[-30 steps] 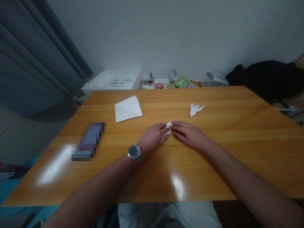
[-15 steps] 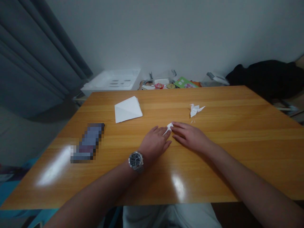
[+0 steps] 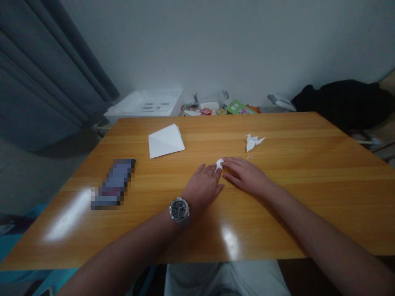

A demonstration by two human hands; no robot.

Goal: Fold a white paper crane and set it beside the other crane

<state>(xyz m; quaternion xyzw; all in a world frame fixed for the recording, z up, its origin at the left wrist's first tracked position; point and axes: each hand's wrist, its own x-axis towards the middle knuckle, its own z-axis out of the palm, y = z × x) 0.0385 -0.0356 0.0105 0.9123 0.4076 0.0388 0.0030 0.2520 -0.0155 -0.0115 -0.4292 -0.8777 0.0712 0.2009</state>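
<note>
A small folded white paper piece lies on the wooden table between my hands. My left hand, with a metal watch on its wrist, lies flat with fingers stretched out, fingertips on the paper. My right hand rests beside it, fingers extended and pressing the paper's right edge. A finished white paper crane stands farther back on the right. A larger folded white sheet lies at the back left.
A dark pixelated flat object lies on the table's left side. Behind the table are a white tray-like box, small colourful items and a black bag or cloth. A grey curtain hangs at left.
My left hand has opened from a loose curl over the paper to flat, spread fingers and slid slightly toward me. The right hand has barely moved.
</note>
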